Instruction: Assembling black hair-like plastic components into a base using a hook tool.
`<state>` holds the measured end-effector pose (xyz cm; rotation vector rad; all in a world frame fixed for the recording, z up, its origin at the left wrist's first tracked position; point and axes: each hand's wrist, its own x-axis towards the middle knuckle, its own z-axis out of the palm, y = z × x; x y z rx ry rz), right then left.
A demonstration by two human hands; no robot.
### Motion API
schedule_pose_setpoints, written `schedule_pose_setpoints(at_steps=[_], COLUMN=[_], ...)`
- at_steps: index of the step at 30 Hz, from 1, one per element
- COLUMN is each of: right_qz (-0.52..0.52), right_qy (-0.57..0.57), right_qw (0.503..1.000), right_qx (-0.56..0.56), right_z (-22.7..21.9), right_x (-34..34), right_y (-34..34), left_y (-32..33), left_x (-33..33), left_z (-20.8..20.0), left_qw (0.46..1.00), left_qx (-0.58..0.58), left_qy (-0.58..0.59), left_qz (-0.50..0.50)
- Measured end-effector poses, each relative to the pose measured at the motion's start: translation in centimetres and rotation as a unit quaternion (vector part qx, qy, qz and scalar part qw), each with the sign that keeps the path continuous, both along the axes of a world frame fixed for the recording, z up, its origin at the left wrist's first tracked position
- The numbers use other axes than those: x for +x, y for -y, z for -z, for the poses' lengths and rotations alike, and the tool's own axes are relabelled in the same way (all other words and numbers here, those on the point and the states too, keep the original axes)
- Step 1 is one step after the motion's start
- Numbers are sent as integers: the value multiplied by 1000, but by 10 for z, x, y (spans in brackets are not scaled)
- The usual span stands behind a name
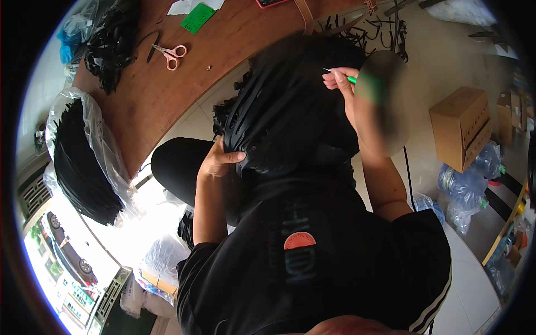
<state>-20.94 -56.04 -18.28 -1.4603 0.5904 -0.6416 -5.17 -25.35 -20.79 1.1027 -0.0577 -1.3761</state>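
Observation:
A large bundle of long black strips (290, 106) lies across my lap. At its left edge my left hand (218, 159) is closed on some strips, its thumb pressed along the top. Over the bundle's right side, my right hand (347, 92) grips a thin green-handled tool (352, 80) with a fine pale metal tip pointing left. The tool's exact kind is too small to make out. Its tip seems apart from the strips. A smeared oval patch covers much of the handle and my right wrist.
Pink-handled scissors (170, 56), a green card (198, 18) and a black heap (114, 39) lie on the curved brown table (223, 50). More black strips (81, 162) stand in a clear plastic bag at left. Cardboard boxes (460, 128) and plastic bags (463, 181) sit at right.

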Motion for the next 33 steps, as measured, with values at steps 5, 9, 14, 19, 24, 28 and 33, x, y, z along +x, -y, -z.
schedule_pose_setpoints(at_steps=[5,9,14,19,24,28,33], right_qz=[6,8,-12,-4,10,94,98], right_qy=[5,-1,21,38,17,-119,-251], right_qw=[997,997,1000,999,994,983,957], right_qx=[-76,-71,-15,-36,-111,-99,106], right_z=[4,0,0,0,-3,31,75], right_x=[0,1,-1,2,0,0,13], right_y=[-11,-11,-16,-20,0,44,78], left_y=[-4,5,63,116,115,88,52], left_x=[10,14,-19,-59,-66,-75,-88], left_z=[12,18,-24,-48,-32,16,50], left_qw=[987,892,660,733,807,885,948], left_qx=[126,228,230,60,98,200,255], left_qy=[100,388,712,669,567,321,-111], left_qz=[-5,45,-65,-107,-131,-272,-157])
